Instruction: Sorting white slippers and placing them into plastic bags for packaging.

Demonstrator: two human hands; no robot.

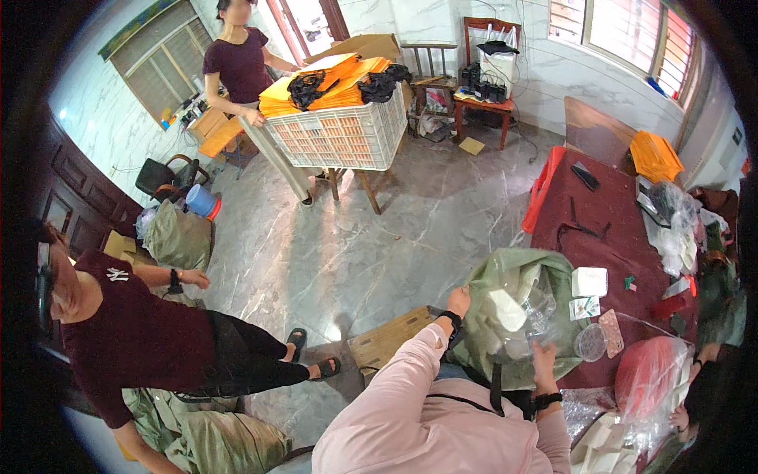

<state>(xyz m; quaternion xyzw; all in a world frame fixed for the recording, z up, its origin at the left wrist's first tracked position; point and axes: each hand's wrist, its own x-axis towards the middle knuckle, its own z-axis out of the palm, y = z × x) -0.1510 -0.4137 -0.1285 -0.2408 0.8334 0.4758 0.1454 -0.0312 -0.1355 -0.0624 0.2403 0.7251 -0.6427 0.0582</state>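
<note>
A green woven sack [496, 272] gapes in front of me at the edge of the cloth-covered table. Clear plastic packaging [543, 310] and a white piece [506, 310] show in its mouth. On the sack's left rim, my left hand [458, 301] is closed. My right hand [543, 355] reaches in at the near right side, its fingers closed on clear plastic. Close to the sack's right side lie a white box [589, 281], a small green-and-white packet [584, 307], a round clear container [591, 344] and a pinkish patterned flat piece [610, 332].
A dark red cloth [600, 229] covers the table; a red plastic-wrapped bundle [649, 375] lies near. A person [142, 332] stands left beside green sacks [213, 430]. Another person [237, 63] holds a white crate [339, 138] heaped with orange items. Flattened cardboard [395, 338] lies below my left arm.
</note>
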